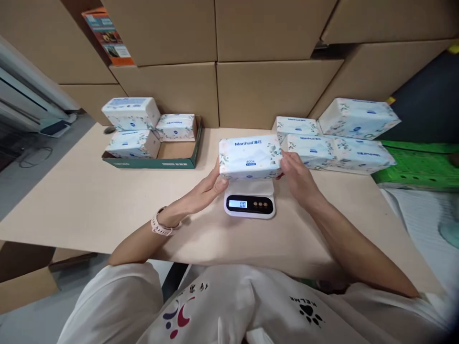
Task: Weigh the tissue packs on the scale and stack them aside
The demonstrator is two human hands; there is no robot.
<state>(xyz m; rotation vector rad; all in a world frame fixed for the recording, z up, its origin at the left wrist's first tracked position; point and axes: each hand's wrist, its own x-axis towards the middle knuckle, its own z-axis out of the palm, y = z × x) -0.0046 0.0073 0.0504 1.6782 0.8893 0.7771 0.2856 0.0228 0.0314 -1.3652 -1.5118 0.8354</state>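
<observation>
A white tissue pack (250, 156) with blue lettering is held between both hands just over a small white digital scale (250, 204). My left hand (211, 186) grips the pack's left end, and my right hand (296, 172) grips its right end. The scale's lit display reads zero. I cannot tell whether the pack rests on the scale's platform or hovers just above it.
A green-edged cardboard tray (179, 160) at the back left holds three tissue packs (132, 113). Several more packs (337, 143) are stacked at the back right. Cardboard boxes (261, 91) wall off the rear of the beige table (89, 200). A green crate (419, 167) sits at the right.
</observation>
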